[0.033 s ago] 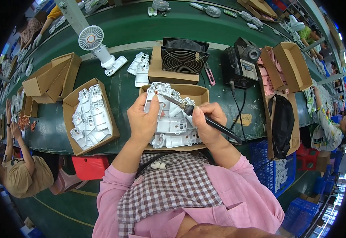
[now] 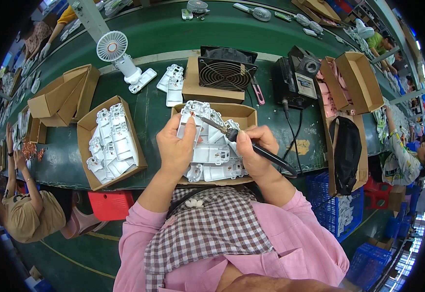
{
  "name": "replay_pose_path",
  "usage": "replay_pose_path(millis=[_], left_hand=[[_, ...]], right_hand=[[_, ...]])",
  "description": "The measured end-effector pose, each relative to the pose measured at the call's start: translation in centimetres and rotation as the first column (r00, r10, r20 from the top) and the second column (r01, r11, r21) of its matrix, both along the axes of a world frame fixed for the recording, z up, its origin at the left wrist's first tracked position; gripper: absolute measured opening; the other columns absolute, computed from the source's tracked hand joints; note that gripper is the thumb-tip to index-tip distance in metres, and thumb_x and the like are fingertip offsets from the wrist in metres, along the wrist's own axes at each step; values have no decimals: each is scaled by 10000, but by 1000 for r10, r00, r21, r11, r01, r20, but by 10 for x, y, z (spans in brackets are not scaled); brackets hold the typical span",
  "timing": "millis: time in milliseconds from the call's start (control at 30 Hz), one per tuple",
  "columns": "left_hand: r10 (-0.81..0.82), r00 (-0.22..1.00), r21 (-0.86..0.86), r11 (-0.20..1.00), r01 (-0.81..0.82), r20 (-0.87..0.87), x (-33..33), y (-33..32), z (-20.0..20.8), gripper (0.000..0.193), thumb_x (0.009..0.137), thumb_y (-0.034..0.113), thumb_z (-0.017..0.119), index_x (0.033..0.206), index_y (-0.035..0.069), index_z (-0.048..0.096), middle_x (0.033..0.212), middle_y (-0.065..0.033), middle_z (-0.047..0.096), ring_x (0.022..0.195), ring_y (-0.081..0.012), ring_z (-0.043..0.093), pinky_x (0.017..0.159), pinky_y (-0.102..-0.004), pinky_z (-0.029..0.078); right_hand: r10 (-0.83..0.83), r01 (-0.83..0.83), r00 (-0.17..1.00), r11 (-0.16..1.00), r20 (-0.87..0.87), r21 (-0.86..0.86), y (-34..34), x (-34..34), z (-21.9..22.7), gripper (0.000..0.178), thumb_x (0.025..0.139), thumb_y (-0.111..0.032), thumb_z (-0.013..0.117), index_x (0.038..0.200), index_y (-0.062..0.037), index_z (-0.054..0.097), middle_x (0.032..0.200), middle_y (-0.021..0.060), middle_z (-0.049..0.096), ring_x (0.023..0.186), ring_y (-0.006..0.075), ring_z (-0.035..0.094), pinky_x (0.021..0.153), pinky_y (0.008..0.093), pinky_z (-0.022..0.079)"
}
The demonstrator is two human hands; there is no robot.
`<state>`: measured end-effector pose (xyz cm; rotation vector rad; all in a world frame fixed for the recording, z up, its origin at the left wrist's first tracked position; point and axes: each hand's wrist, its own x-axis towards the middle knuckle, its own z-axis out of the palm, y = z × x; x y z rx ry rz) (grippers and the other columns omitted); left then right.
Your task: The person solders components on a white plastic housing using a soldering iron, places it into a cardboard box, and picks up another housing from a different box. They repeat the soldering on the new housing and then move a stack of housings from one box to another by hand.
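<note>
My left hand is closed around a white plastic housing, thumb on top, above an open cardboard box. In my right hand is a soldering iron with a black handle, gripped like a pen. Its metal tip points left and reaches the upper part of the held housing, near a small copper-coloured spot; whether it touches cannot be told. More white housings lie in the box beneath both hands. The iron's dark cable curves away beyond my right hand.
Left stands a cardboard box of white housings, with a white handheld fan behind. Ahead are a black-grilled fan, a pink-handled cutter and a black soldering station. A black pouch lies right. Co-workers sit on both sides.
</note>
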<state>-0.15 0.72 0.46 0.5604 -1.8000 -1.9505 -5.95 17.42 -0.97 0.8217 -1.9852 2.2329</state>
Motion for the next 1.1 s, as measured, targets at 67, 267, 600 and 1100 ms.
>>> replay_pose_path(millis=[67,267,600,1100], left_hand=[[5,1000,9,1000,-5,-2,-1,1,-1,135,924,108,539,938,-10,604,762,-64,661,564,-66,574,496,-197,451],[-7,1000,26,1000,6,4,1,-1,-1,154,908,92,562,986,-26,625,756,-19,634,595,-43,563,525,-209,492],[7,1000,-5,1000,-7,1,0,0,-2,144,899,79,564,973,-27,628,728,-22,630,577,-47,566,505,-210,487],[-28,999,-88,996,32,43,1,-1,-2,159,891,96,568,970,-24,637,720,-31,650,573,-60,588,513,-222,481]], right_hand=[[-1,1,1000,1000,-1,1,0,0,0,153,825,-63,678,814,-23,531,676,47,593,572,67,505,507,224,409],[10,-10,1000,999,-2,31,-1,0,4,155,831,-67,673,807,-24,526,671,43,591,566,64,502,505,219,409],[16,-15,1000,999,-7,48,-1,0,5,155,837,-72,670,807,-25,525,679,42,591,574,55,497,506,215,406],[16,-15,998,1000,61,-15,-1,0,4,157,844,-91,672,814,-20,534,700,41,596,600,55,504,529,209,412]])
